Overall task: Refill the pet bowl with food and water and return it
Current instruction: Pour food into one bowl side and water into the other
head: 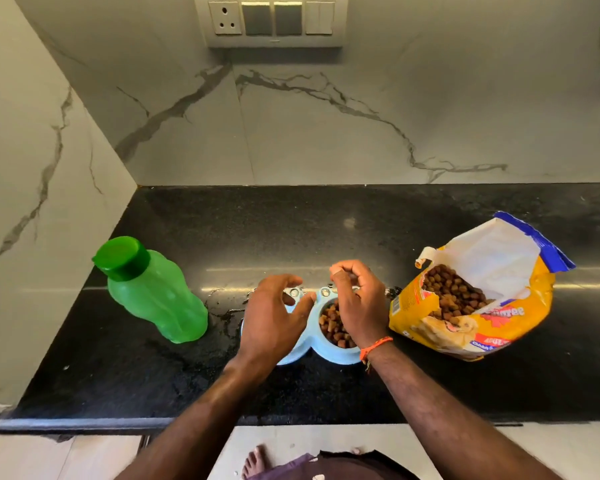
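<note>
walls: grey-veined marble (326, 126) | counter: black granite (291, 220) | switch panel (274, 20) above | floor: pale tile (284, 441)

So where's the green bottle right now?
In the head view the green bottle stands capped on the black counter, on the left, near the corner wall, just left of the blue pet bowl.

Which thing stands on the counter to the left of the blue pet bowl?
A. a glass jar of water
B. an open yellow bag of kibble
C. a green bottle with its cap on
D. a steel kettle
C: the green bottle, its cap closed, stands on the black counter left of the pet bowl, while the open food bag lies to the bowl's right.
</note>
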